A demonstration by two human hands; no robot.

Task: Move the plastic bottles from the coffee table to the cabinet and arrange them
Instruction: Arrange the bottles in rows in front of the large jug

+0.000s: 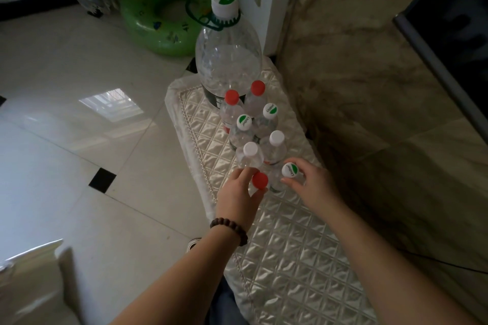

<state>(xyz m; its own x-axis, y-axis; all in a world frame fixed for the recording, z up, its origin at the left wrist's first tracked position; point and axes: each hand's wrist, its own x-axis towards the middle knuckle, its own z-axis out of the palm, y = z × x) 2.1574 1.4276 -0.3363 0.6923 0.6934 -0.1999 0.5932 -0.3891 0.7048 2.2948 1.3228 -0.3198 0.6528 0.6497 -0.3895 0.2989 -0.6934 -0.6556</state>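
Observation:
Several small clear plastic bottles stand in two rows on the cabinet top, which a quilted silver cloth [290, 245] covers. A large clear jug [228, 60] with a white-and-green cap stands behind them. My left hand [239, 196] grips the nearest red-capped bottle [260, 180] just below its cap. My right hand [311, 185] grips the bottle beside it, the one with a white-and-green cap [290, 169]. Both bottles stand upright at the front of the rows.
A marble-patterned wall [369, 87] runs along the cabinet's right side, with a dark screen [454, 34] at the upper right. A green swim ring [161, 13] lies on the tiled floor beyond. A pale furniture edge [34, 272] shows at the lower left.

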